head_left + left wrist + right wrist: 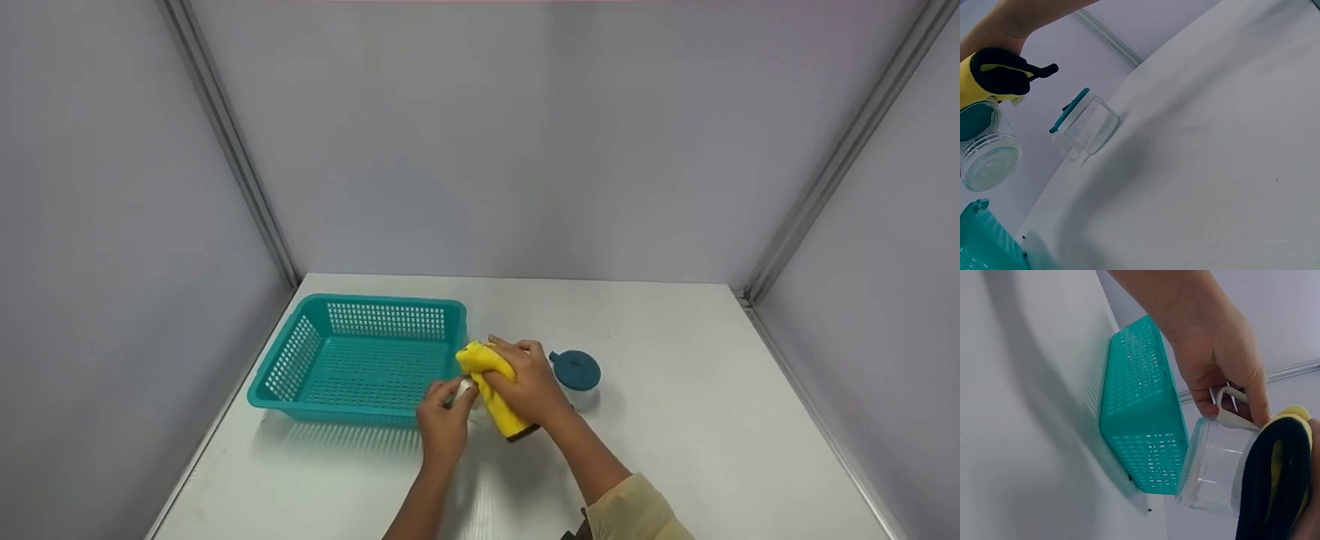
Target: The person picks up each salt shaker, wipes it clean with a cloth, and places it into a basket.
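Note:
My left hand (pixel 442 424) grips a clear jar (pixel 1213 467) by its pale handle (pixel 1233 405), holding it tilted above the table. A folded yellow cloth (pixel 499 394) with a dark edge is in my right hand (pixel 529 382), pressed against the jar's upper end. From the head view the jar is mostly hidden behind cloth and hands; only the pale handle shows clearly. Just right of my right hand, a second clear jar (pixel 1092 126) stands upright on the table, with a blue-teal lid (pixel 577 370) on top.
A teal plastic basket (pixel 356 414) with perforated sides sits left of my hands, its right end close to my left hand. Grey panels (pixel 450 150) enclose the white table (pixel 712 420) at the back and both sides.

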Available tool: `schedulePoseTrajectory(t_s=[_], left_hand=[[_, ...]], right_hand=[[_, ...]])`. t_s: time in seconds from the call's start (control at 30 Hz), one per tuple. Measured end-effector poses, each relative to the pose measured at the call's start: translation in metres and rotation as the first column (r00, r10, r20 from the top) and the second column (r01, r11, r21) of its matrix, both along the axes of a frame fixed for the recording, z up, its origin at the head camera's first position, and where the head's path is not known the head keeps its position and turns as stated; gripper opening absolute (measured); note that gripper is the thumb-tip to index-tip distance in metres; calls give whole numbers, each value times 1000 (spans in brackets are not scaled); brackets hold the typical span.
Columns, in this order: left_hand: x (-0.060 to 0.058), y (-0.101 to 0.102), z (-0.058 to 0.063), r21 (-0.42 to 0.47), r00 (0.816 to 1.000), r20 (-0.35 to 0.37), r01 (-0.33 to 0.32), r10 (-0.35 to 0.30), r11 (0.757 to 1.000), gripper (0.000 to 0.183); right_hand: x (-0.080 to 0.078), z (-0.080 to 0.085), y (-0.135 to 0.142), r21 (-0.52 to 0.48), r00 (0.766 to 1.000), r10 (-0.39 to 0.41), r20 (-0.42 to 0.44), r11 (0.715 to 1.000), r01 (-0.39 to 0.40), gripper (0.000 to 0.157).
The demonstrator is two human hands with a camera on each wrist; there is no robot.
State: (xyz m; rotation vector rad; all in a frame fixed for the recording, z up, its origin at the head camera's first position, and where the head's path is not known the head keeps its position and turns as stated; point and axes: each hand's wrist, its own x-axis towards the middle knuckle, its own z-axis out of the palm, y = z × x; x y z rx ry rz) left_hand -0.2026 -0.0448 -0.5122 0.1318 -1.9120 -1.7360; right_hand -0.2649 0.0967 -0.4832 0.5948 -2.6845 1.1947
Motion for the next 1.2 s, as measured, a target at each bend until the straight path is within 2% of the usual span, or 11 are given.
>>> schedulePoseTrajectory(t_s=[0.2,0.43,0.67,0.77,0.87,0.97,1.07,1.2], left_hand=[[0,-1,-3,3,1000,-15,16,-16,1000,16],[1,-2,-1,24,999,15,41,-41,999,17],[-19,-11,-34,14,997,-1,73,-73,997,19],[-20,-14,-33,22,996,12,84,-84,996,18],[-21,-16,-30,23,994,45,95,-96,995,18],[-19,-18,-19,32,991,67,113,-115,993,17],[-15,-20,-6,34,988,60,141,-143,989,16],[-11,-24,7,8,984,44,171,-171,985,17]], right_hand=[[-4,1,-1,-9,1000,7,-1,1000,-7,43],[-13,0,0,-41,999,51,-4,998,-51,46],[-21,5,6,-77,987,149,57,987,-144,49],[-24,6,7,-79,975,187,120,981,-178,50],[-27,7,9,-86,962,189,198,981,-175,51],[-29,7,10,-113,948,170,269,983,-144,55],[-31,6,12,-155,933,154,326,982,-108,61],[-35,5,14,-230,903,199,380,966,-116,65]])
